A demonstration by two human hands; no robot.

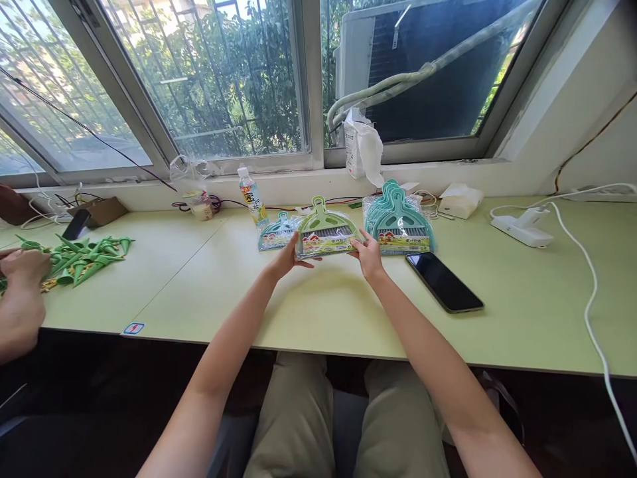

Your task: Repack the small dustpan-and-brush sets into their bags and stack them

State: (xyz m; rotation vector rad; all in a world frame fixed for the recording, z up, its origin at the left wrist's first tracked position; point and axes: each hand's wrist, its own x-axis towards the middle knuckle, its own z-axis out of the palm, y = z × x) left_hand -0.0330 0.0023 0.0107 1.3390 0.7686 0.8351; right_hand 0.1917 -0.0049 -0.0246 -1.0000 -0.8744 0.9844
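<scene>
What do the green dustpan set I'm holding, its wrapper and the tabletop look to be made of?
Green dustpan set: moulded plastic with a matte finish, judging by the even colour and the cut-out loop handle.
Wrapper: thin clear film, probably plastic; it glints and crinkles at the edges.
Table: likely a smooth pale green laminate; it shows a soft sheen from the window and no grain.

pale green desk (522,312) | wide windows (209,73) | daylight, foliage outside
</scene>
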